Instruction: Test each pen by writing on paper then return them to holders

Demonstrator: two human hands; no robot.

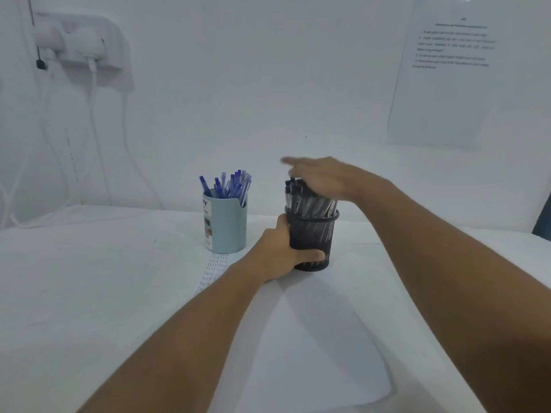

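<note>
My left hand (280, 254) is wrapped around the black mesh holder (311, 236), thumb across its lower front and fingers curled behind, steadying it on the white table (89, 278). My right hand (319, 177) hovers flat over the black pens (307, 198) crowded inside it, fingers stretched out and holding nothing; motion blur leaves me unsure whether my palm touches the caps. Beside it, to the left, stands the pale blue cup (226, 225) with the blue pens (229, 186). The paper (313, 353) lies nearer me, its far strip lined with "Test" scribbles. The mesh holder should feel light and stiff but top-heavy with so many pens, so I would keep my grip low. Each pen is slim, hard and slick; I would pinch 1 by its cap end and lift straight up.
</note>
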